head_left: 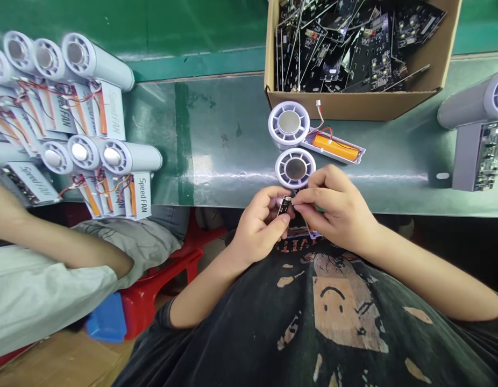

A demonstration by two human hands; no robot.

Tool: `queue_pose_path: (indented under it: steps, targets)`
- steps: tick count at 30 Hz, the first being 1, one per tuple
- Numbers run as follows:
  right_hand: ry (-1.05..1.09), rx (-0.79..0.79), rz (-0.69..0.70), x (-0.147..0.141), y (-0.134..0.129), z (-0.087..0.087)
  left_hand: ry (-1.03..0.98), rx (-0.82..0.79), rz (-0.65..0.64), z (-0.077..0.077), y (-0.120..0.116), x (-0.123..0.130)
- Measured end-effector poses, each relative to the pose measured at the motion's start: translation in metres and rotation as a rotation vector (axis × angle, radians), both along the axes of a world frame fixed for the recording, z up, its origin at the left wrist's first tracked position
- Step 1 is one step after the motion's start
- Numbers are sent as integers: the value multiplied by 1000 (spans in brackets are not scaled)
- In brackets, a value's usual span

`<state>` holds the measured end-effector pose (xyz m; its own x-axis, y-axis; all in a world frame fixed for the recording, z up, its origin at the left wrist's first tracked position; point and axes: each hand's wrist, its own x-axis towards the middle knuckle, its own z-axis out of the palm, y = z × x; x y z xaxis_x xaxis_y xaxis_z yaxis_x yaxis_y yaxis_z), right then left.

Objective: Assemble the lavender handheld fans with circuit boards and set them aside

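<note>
My left hand holds a small black electronic part between thumb and fingers, just off the near edge of the green workbench. My right hand pinches the same part from the right with its fingertips. Just beyond my hands lies a white round fan head, with a second one farther back. Next to that second head is a white battery holder with an orange cell, trailing red and black wires. A flat printed card shows partly beneath my hands.
A cardboard box of black circuit boards stands at the far edge. Several white fan bodies with "Speed FAN" cards are stacked at left. Another fan body lies at right. A co-worker's arm and a red stool are at lower left.
</note>
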<state>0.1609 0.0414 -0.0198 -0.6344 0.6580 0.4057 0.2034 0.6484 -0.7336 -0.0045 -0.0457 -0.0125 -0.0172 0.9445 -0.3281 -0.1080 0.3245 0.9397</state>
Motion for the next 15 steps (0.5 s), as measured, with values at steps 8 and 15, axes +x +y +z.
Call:
queue_pose_path:
  steps: [8,15]
  targets:
    - [41,-10,-59,-2,-3,-8,-257,-80,-8,0,1,1]
    - [-156,177,-191,2,-7,-4,-258,-91,-6,3,4,3]
